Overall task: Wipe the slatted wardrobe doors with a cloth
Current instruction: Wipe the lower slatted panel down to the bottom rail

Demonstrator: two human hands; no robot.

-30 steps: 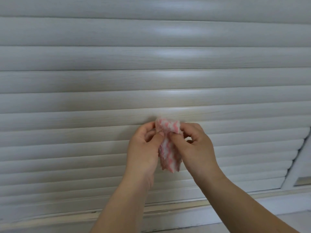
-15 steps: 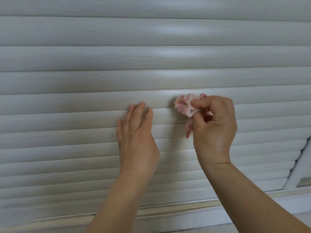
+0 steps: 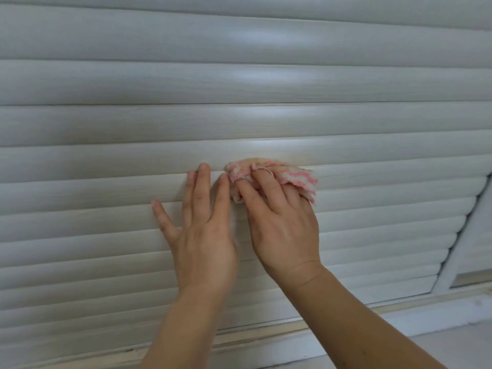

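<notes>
Presumably to steady the slatted wardrobe door (image 3: 266, 83), the left hand (image 3: 202, 230) lay flat on its slats, fingers (image 3: 203, 179) straight and spread, while the right hand (image 3: 282, 225) pressed the pink-striped cloth (image 3: 298, 175) under extended fingers onto a mid-height slat, positioned for wiping.

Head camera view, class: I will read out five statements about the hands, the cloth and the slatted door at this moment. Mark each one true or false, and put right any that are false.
1. The right hand presses the pink and white cloth against the slatted door. True.
2. The left hand grips a corner of the cloth. False: it lies flat on the slats with straight fingers, beside the cloth.
3. The slats run horizontally. True.
4. The cloth is plain blue. False: it is pink and white, with wavy stripes.
5. The cloth lies on the floor. False: it is up on the slats under the right hand's fingers.
</notes>
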